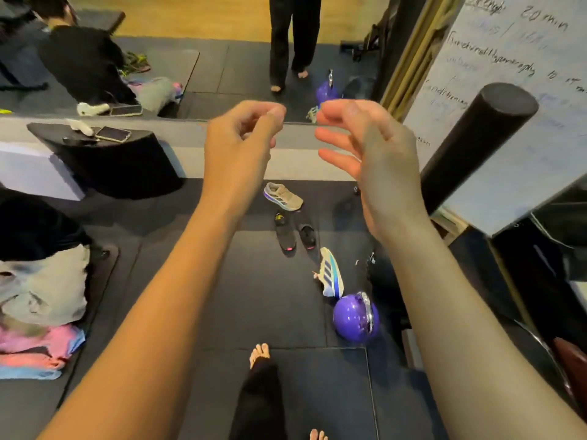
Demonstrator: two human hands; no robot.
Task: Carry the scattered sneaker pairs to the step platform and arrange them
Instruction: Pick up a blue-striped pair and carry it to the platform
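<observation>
Both my hands are raised in front of me and hold nothing. My left hand (241, 138) has loosely curled fingers, thumb near the fingertips. My right hand (365, 144) has relaxed, slightly bent fingers. On the dark mat below them lie a grey sneaker with a purple sole (282, 196), a pair of black sneakers (293, 231) side by side, and a white sneaker with blue stripes (330, 273) tipped on its side. A dark step platform (124, 163) stands at the left by the mirror wall, with a phone (113, 134) on top.
A purple kettlebell (355, 317) sits just in front of the white sneaker. A black foam roller (476, 144) leans at the right against a whiteboard (514, 58). A person sits at the left among clothes (41, 290). My bare foot (259, 354) is on the mat.
</observation>
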